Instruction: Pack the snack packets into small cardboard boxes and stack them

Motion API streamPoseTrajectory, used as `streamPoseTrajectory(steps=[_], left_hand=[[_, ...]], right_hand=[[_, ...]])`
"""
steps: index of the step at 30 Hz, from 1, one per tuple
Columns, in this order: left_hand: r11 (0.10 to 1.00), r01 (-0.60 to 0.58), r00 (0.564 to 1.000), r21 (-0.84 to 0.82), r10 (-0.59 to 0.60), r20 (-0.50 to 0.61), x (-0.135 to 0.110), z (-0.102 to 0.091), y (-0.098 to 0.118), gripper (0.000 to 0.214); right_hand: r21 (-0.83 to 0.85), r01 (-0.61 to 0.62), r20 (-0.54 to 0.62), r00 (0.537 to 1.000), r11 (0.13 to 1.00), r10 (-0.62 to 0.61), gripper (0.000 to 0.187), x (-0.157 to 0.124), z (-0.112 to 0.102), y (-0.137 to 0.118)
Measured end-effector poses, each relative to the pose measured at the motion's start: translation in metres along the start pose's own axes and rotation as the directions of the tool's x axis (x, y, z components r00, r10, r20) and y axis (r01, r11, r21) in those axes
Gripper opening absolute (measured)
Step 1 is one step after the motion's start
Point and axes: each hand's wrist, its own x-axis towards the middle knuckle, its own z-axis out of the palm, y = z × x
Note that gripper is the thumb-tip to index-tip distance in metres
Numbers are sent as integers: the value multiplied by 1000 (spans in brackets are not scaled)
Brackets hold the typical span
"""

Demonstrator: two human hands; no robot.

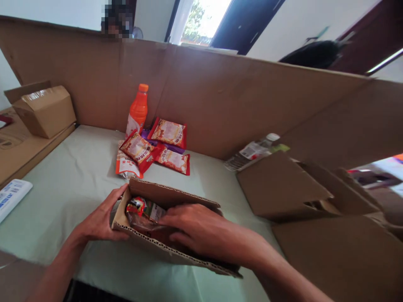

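Cloth-covered surface bearing a narrow, open-topped cardboard box, centred near the person, presumably for easy reach by both hands. The left hand clasps its end, grip spread from corner to corner, probably to steady it. The right hand reaches inside, fingers bent; whether its grip pinches anything cannot be told. Within, at the left end, lies a glossy, crinkled packet, red and yellow.
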Motion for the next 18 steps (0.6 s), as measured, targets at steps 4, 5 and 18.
streamPoseTrajectory(steps=[4,5,18], left_hand=[[999,23,1000,-24,-23,6,-2,2,0,120],[999,28,1000,-25,-28,6,-2,2,0,120],[999,10,1000,-48,-10,3,0,0,-1,123]], right_hand=[[-83,-117,-21,993,990,115,21,-16,-6,5],[-113,-139,7,990,984,140,21,-16,-4,6],[-6,71,-185,980,997,-71,31,-13,-4,9]])
